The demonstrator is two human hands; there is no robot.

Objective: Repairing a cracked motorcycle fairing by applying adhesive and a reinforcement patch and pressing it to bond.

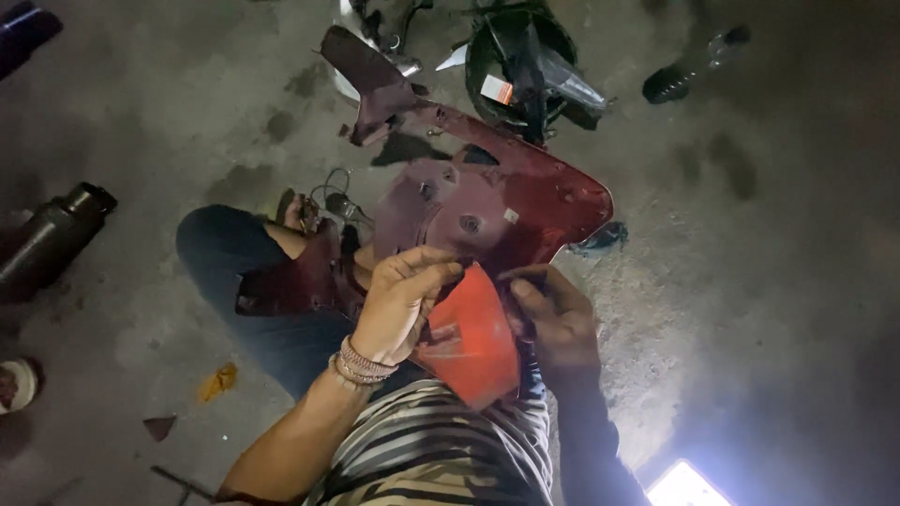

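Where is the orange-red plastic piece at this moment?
In the head view, the orange-red plastic piece sits low at centre, between the left hand and right hand, below the maroon panel.

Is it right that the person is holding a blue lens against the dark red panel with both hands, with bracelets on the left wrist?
Not quite. The lens is orange-red, not blue. The head view shows the left hand and right hand holding it against the dark red panel, with bracelets on the left wrist.
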